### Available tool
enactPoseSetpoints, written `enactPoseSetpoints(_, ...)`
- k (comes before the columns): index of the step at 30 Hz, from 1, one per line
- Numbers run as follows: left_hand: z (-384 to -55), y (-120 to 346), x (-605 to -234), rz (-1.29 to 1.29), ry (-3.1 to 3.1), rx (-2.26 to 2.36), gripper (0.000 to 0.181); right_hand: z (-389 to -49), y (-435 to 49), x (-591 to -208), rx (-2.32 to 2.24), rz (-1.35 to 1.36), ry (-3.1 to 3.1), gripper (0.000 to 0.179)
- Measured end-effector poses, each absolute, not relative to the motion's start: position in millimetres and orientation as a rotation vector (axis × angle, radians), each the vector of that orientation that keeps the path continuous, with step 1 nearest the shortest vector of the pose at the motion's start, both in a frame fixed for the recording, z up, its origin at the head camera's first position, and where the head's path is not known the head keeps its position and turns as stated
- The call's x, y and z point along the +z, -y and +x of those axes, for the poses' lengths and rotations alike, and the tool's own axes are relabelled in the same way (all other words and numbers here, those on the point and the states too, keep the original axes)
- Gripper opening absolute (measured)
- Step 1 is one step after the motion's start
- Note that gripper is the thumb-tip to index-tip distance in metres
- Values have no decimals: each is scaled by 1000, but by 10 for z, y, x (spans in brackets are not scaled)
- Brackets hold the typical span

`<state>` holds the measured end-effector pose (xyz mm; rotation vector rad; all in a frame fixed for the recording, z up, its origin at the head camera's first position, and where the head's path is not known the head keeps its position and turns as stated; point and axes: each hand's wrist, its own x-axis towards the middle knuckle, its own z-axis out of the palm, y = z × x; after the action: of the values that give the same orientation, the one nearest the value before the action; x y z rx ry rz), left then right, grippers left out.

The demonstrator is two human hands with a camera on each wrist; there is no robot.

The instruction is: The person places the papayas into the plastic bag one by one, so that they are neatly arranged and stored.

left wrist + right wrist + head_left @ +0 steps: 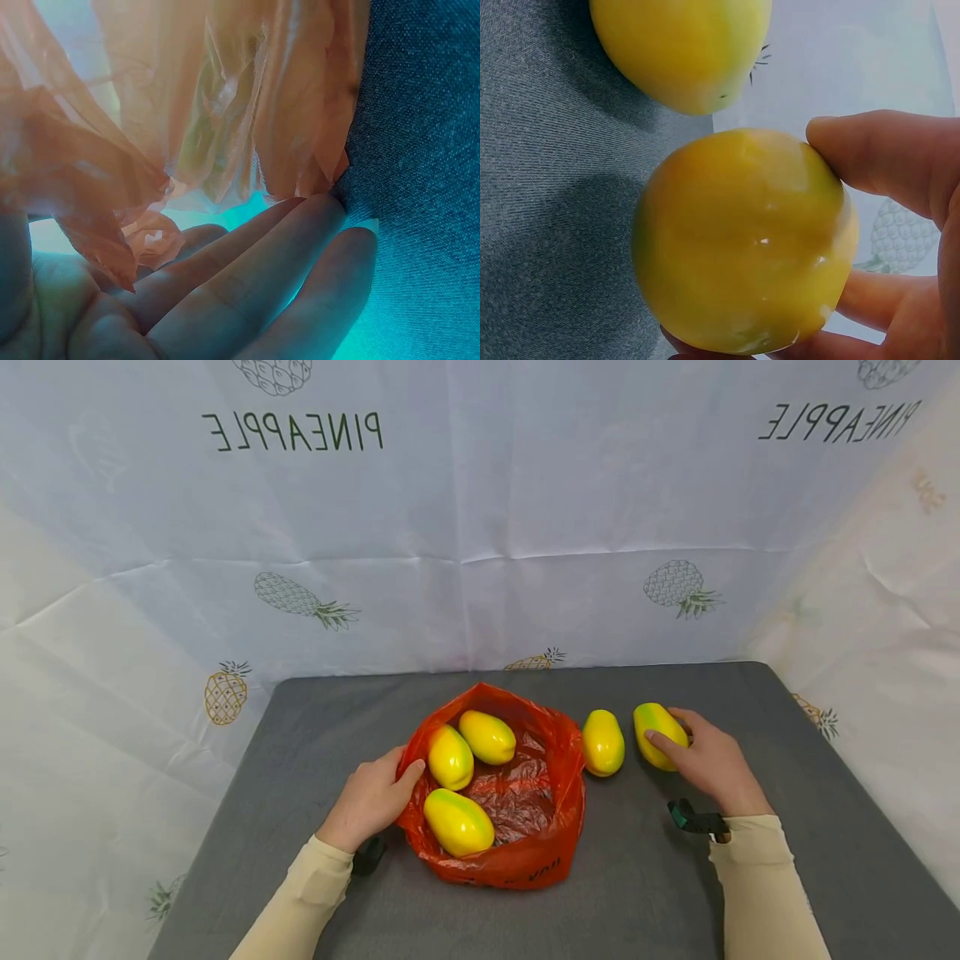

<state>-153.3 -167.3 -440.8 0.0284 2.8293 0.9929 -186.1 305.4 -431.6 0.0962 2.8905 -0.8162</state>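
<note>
A red plastic bag (517, 870) stands open-mouthed on the grey table, with three yellow-green mangoes (459, 823) lying inside it. At its left rim my left hand (375, 795) holds the plastic, thumb over the edge and fingers along the outside. The left wrist view shows crumpled film (154, 240) between thumb and fingers. My right hand (714, 762) grips another mango (658, 733) at the table's right, the thumb on one side and fingers round the other. Between that mango and the bag lies one more mango (603, 745), close beside the bag's right wall.
The dark grey cloth-covered table (637, 893) ends at a white curtain (465, 510) printed with pineapples, which hangs behind it and along both sides. A dark wrist strap (697, 820) sits at my right cuff.
</note>
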Motion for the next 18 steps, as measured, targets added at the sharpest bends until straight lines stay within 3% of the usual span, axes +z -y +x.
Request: enactPoseSetpoints(18,-1536,1678,-4427,44,-2842,1006,44,-1809,-3013,-4142,-824,83,-2929,93)
